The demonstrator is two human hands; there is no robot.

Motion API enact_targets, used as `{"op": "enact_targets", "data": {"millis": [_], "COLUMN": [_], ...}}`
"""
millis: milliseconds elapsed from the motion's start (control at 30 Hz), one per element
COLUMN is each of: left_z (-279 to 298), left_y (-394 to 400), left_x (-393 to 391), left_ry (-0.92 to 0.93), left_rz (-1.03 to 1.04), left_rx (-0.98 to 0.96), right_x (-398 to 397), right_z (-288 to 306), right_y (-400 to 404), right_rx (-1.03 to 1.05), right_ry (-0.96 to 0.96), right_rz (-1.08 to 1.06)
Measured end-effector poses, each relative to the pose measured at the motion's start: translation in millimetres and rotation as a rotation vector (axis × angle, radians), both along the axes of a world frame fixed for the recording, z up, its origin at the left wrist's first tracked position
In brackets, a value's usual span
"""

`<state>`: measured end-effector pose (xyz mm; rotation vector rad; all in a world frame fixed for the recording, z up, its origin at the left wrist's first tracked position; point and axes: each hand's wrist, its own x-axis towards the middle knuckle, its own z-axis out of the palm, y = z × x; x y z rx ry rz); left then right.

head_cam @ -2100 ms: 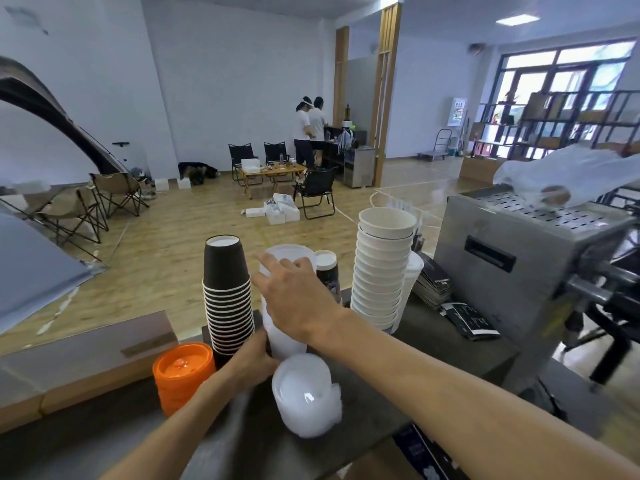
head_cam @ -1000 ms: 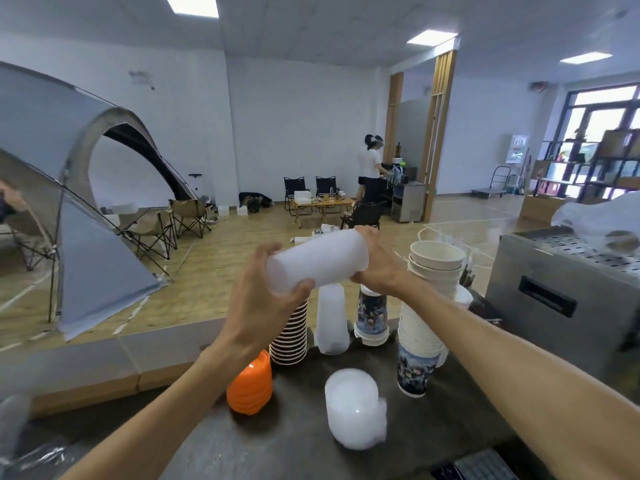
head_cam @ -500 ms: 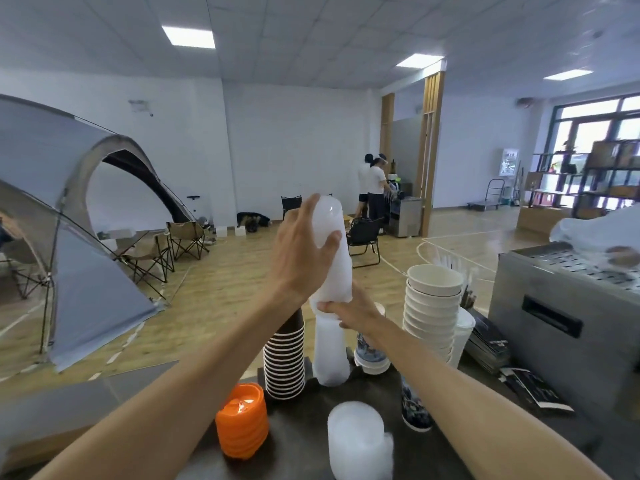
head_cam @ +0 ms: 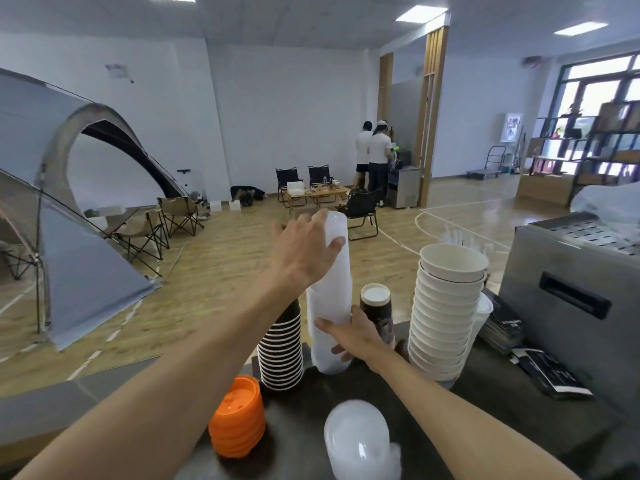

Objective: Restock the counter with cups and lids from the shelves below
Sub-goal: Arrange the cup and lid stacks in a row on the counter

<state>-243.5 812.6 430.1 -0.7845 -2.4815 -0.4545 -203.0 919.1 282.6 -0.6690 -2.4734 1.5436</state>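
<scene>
We see a tall stack of frosted plastic cups (head_cam: 330,296) standing upright on the dark counter (head_cam: 485,414), between a stack of black cups with white rims (head_cam: 281,351) on its left and a dark printed cup (head_cam: 377,315) on its right. The left hand (head_cam: 304,252) grasps the stack near its top, fingers curled over the far side and thumb across the near side. The right hand (head_cam: 353,336) grips the stack low down, fingers wrapped round the front just above the counter. The printing on the dark cup is too blurred for us to read.

Just right of that cup we find a tall stack of white paper cups (head_cam: 446,313), open mouths upward. In front, nearer us, a stack of orange lids (head_cam: 239,419) sits at the left and a pile of clear domed lids (head_cam: 360,445) lies toward the middle, both apart from the hands. At the right a steel machine (head_cam: 575,299) stands on the counter with a white plastic bag (head_cam: 609,206) on top, and dark printed packets (head_cam: 550,372) lie beside its base; their white lettering is too small to make out.

Beyond the counter we see a wooden floor, a grey tent (head_cam: 62,216), folding chairs (head_cam: 173,213), a low table (head_cam: 317,194) and two people in white shirts (head_cam: 372,157) standing with their backs turned.
</scene>
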Motion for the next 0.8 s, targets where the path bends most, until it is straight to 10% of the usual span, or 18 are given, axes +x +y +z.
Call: {"op": "enact_targets", "data": {"millis": [533,667,800], "left_z": [-33,-48,-66], "left_y": [6,14,42], "left_x": [-17,17,57], "left_ry": [0.095,0.271,0.052], "left_rz": [0.045,-0.305,-0.562], "left_rx": [-0.096,0.117,0.245], "right_x": [12,42,73], "right_z": [-31,-43,-44], "right_y": [4,7,14], "right_rx": [-0.021,0.05,0.111], "right_ry": [-0.015,0.093,0.085], "right_rz": [0.037,-0.011,0.016]}}
